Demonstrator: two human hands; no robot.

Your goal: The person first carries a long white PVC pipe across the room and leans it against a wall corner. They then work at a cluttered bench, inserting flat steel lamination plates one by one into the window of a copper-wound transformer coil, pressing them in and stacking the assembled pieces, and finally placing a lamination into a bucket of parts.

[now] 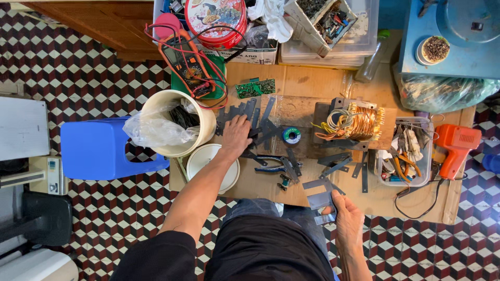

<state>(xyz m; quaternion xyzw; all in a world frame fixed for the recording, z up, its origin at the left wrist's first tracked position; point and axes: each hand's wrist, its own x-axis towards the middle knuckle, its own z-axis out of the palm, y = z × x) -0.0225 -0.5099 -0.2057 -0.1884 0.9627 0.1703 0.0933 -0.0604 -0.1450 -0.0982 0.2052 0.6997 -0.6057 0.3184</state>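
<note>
1. While the left hand [235,136] lies palm down on the fan of dark metal strips [259,118], its fingers are spread flat over them and nothing is pinched; the strips rest on the counter [312,83] just right of the cream bucket [179,124].
2. The right hand [348,221] holds a small stack of grey metal plates [319,195] at the near edge of the counter, thumb on top and fingers beneath, the grip pressed onto the stack.
3. Risk: the strip edges look thin and sharp. A sliding palm could be cut.
4. Risk: the plates overhang the counter edge. A loosened pinch would likely drop them to the tiled floor [78,78] or onto the lap.
5. Risk: loose strips lie beside the blue-handled pliers [271,167] and the solder spool [291,136]. A sweeping forearm could scatter them.
6. Risk: the copper-wound transformer [359,122] sits near the strips; a snagged lead wire could tug it.
7. Pose: the left arm reaches forward, nearly straight, wrist level. The right arm is bent close to the body, wrist turned inward.
</note>
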